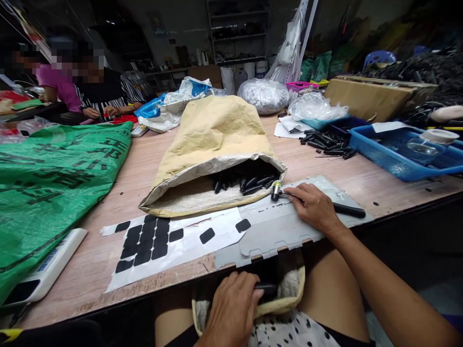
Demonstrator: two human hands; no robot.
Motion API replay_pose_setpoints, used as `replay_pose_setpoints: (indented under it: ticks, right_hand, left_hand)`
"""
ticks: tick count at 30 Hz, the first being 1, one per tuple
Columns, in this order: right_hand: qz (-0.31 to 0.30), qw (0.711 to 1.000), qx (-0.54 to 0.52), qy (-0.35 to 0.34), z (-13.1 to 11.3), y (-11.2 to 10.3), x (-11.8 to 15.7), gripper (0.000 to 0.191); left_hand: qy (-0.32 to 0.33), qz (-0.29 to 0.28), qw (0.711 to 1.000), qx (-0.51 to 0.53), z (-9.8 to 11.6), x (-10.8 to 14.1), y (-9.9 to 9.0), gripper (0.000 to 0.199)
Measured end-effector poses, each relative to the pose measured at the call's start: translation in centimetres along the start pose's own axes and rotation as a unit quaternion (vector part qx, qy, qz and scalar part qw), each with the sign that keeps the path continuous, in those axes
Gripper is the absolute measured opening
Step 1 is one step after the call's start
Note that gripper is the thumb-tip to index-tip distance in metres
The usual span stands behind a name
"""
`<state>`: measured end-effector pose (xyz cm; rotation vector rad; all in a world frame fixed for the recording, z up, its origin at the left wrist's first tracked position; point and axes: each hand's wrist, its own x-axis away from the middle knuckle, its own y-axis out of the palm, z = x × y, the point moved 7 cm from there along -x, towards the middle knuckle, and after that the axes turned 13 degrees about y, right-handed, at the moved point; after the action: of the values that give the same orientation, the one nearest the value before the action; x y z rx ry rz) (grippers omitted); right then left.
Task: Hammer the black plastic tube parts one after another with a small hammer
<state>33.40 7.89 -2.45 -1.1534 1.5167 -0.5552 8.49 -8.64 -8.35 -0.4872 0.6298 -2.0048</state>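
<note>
Hammer in hand at a crowded bench

The right hand [314,207] grips a small black-handled hammer [275,191] over a grey plastic sheet [278,221]. A yellow paper sack [220,130] gapes, black tubular pieces [255,184] inside; the left hand [233,301] curls around a black piece [265,288] above a lap-held sack [291,301]. A blue plastic basket [398,156] sits on the wood-grain bench [144,159], shelves [238,33] behind.

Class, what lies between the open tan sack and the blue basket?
The head view shows a loose heap of black pieces beside the blue basket, then bare tabletop towards the tan sack, with white paper farther back.
</note>
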Motion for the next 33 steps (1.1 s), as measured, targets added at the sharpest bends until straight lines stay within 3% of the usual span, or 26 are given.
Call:
replay_pose_setpoints:
  ticks: [3, 5, 7, 9, 11, 14, 16, 18, 22, 26, 28, 30, 33]
  right_hand:
    - [0.002, 1.0, -0.002, 0.001, 0.0, 0.0, 0.0, 0.029]
    - [0.003, 1.0, 0.002, -0.001, 0.0, 0.0, 0.1, 0.029]
    - [0.005, 1.0, 0.008, -0.003, -0.1, 0.0, 0.1, 0.029]
    - [0.007, 1.0, 0.01, -0.005, -0.1, 0.0, 0.1, 0.029]
    - [0.007, 1.0, 0.007, -0.004, -0.1, 0.0, 0.1, 0.029]
    - [0.006, 1.0, -0.002, -0.001, -0.1, 0.0, 0.1, 0.03]
    - [0.004, 1.0, -0.005, -0.001, 0.0, 0.0, 0.0, 0.03]
    - [0.001, 1.0, -0.007, -0.002, 0.0, 0.0, 0.0, 0.029]
    - [-0.003, 1.0, -0.006, -0.001, 0.2, 0.1, 0.0, 0.029]
    - [-0.001, 1.0, -0.003, -0.003, 0.1, 0.1, 0.0, 0.027]
    - [0.002, 1.0, 0.0, -0.004, 0.1, 0.0, 0.0, 0.027]
    - [0.003, 1.0, 0.001, -0.004, 0.1, 0.1, 0.0, 0.027]
    - [0.002, 1.0, 0.001, -0.003, 0.1, 0.1, 0.0, 0.028]
  left_hand:
    - [-0.017, -0.055, 0.987, -0.15, -1.3, 0.8, 1.0, 0.03]
    - [0.003, -0.084, 0.987, -0.138, -0.6, 0.9, 1.1, 0.027]
    - [0.05, -0.089, 0.992, -0.069, 1.5, 0.3, 0.0, 0.022]
    - [0.078, -0.05, 0.996, 0.002, 3.6, -1.5, -2.9, 0.021]
    - [0.066, 0.044, 0.997, 0.008, 4.2, -4.3, -7.5, 0.025]
    - [-0.018, 0.228, 0.968, -0.1, 2.2, -9.0, -15.0, 0.029]
    - [-0.044, 0.293, 0.941, -0.164, 0.5, -12.0, -18.3, 0.025]
    - [-0.068, 0.307, 0.926, -0.21, -1.2, -14.7, -20.0, 0.025]
    - [-0.108, 0.274, 0.924, -0.243, -3.0, -17.2, -20.6, 0.034]
    - [-0.1, 0.263, 0.935, -0.217, -2.7, -16.0, -20.4, 0.021]
    - [-0.067, 0.277, 0.949, -0.134, -2.4, -14.7, -19.5, 0.018]
    - [-0.009, 0.276, 0.961, 0.018, -1.9, -13.5, -17.5, 0.023]
    - [0.068, 0.229, 0.947, 0.214, -1.0, -12.3, -13.5, 0.033]
